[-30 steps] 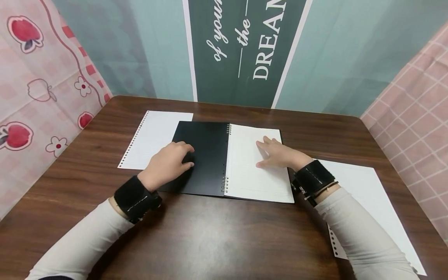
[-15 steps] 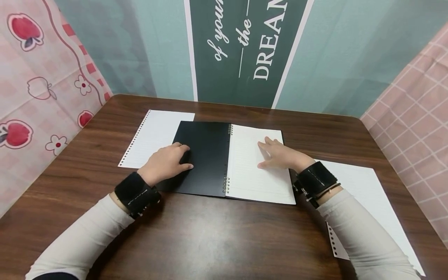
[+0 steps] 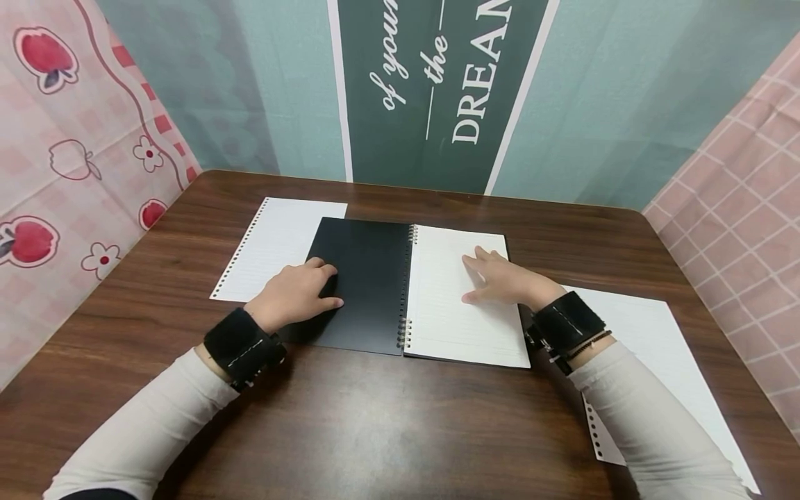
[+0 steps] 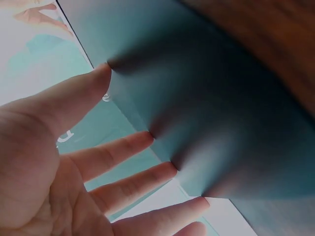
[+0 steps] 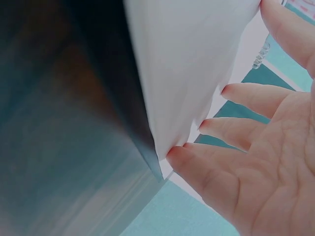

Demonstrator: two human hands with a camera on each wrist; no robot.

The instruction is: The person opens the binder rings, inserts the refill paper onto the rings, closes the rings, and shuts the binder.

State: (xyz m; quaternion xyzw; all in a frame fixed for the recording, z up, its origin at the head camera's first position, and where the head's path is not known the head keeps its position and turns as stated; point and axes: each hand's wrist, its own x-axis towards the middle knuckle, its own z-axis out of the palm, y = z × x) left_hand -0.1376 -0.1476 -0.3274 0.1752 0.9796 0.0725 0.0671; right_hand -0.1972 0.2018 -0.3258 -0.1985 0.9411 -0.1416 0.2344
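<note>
An open ring-bound notebook lies flat on the table, with its black cover (image 3: pixel 369 285) on the left and its lined white pages (image 3: pixel 437 319) on the right. My left hand (image 3: pixel 292 295) rests its spread fingertips on the black cover; in the left wrist view the fingertips (image 4: pixel 170 169) touch the dark surface. On the white page, my right hand (image 3: pixel 500 280) presses with fingers spread, and the right wrist view shows its fingertips (image 5: pixel 211 125) against the paper. Metal rings (image 3: pixel 406 333) join the two halves. Neither hand grips anything.
A loose sheet with punched holes (image 3: pixel 269 236) lies at the back left, partly under the black cover. Another punched sheet (image 3: pixel 650 354) lies at the right, partly covered by the right forearm. Fabric curtains (image 3: pixel 625 104) stand behind the wooden table (image 3: pixel 375 430).
The notebook has slid very slightly right and towards me. My left fingers have settled flatter on the black cover, and my right hand has shifted slightly right with the page.
</note>
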